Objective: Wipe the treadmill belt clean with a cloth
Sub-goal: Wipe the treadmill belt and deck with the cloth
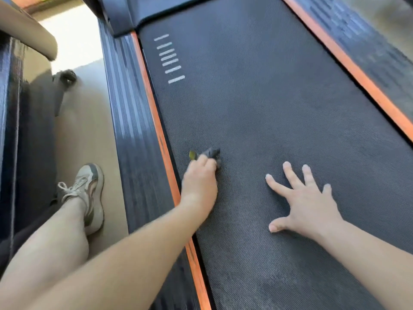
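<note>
The dark textured treadmill belt fills most of the view, running from near right to far left. My left hand grips a small bunched grey cloth with a yellow-green corner, pressed on the belt close to its left edge. My right hand lies flat on the belt to the right of it, fingers spread and straight, holding nothing.
Orange strips border the belt on both sides, with ribbed black side rails beyond them. White stripe marks sit on the far left of the belt. My leg and shoe rest on the tan floor at left.
</note>
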